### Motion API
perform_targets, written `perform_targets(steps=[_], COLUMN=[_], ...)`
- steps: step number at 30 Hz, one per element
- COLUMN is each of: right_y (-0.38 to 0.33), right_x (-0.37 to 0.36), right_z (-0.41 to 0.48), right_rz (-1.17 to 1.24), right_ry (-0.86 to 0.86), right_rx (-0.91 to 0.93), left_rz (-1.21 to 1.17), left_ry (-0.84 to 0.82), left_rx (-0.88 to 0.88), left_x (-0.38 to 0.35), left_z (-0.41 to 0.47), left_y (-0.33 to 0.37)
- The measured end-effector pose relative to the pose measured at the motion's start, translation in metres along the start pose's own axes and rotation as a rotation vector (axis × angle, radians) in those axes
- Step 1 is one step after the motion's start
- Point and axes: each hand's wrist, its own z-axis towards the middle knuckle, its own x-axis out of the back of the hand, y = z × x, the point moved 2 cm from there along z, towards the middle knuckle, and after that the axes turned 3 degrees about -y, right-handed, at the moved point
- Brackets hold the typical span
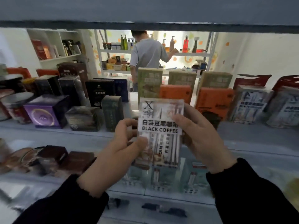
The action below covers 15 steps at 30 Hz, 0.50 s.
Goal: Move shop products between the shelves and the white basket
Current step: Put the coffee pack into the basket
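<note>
Your fingertips (176,118) pinch the black coffee packet (160,126) at both edges: the left hand (123,143) lays its thumb over the lower left front, fingers curled behind; the right hand (199,136) clamps the right edge, fingertips on the front beside the label; the packet stands upright, label toward you, in the air before the middle shelf (242,131), touching nothing but your hands. Directly behind the packet a bare gap shows on that shelf; a dark green carton (112,113) stands to the packet's left, an orange box (175,92) behind its upper right; well to the packet's right sit matching sachet packets (249,105); far behind it a person in a grey shirt (147,52) works at another rack. The white basket is out of view, so whether the packet is bound for shelf or basket cannot be told; shelving looks likelier. To do it well, hold it square; lead with the bottom edge into the gap; loosen the left hand first and steady with the right; mind the orange box, which a nudge may topple; the soft film probably sags, so support it low.
</note>
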Motion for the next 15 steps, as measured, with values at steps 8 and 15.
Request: perform_targets(steps=[8,15], right_y=[0.060,0.087], right_x=[-0.028,-0.067], right_z=[-0.051,-0.074], right_rz=[0.225,0.185], right_ry=[-0.047,-0.113], right_rx=[-0.014,0.008], left_rz=[-0.026,0.119], left_ry=[0.012,-0.076], left_rx=[0.125,0.052], left_x=[-0.010,0.007], left_z=[-0.042,-0.065], left_y=[-0.048,-0.075])
